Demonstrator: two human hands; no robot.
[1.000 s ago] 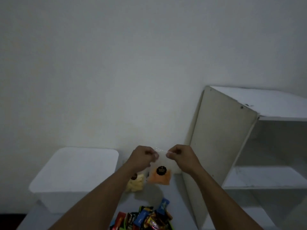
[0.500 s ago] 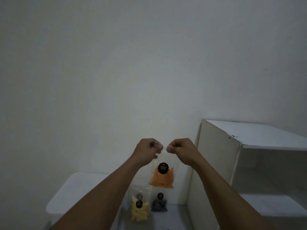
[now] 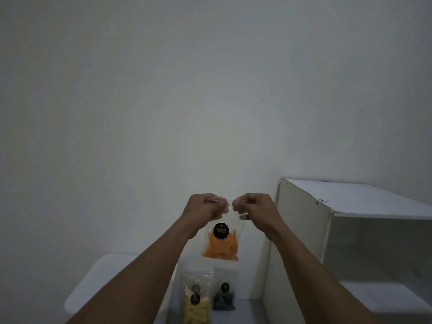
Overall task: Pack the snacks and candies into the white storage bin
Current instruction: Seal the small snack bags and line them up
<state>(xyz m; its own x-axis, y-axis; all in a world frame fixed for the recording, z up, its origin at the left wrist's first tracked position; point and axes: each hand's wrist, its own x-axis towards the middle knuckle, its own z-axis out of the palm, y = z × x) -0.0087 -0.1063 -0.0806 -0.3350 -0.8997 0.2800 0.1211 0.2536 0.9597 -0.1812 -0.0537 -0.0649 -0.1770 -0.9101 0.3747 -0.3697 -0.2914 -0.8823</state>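
Observation:
A clear bag of orange snacks (image 3: pixel 221 245) with a black round label hangs in the air in front of the wall. My left hand (image 3: pixel 205 206) pinches its top left corner and my right hand (image 3: pixel 253 206) pinches its top right corner. Below, a bag of yellow snacks (image 3: pixel 195 308) and a bag of dark snacks (image 3: pixel 223 299) lean upright against the wall. The white storage bin (image 3: pixel 93 288) stands at the lower left with its lid on, partly hidden by my left forearm.
A white shelf unit (image 3: pixel 301 230) stands on the right, its side panel close to the bags and its open compartments facing right. A plain white wall fills the upper view.
The view has tilted upward, so the pile of candies at the bottom is out of sight. My two hands still hold the orange snack bag by its top, raised higher above the surface.

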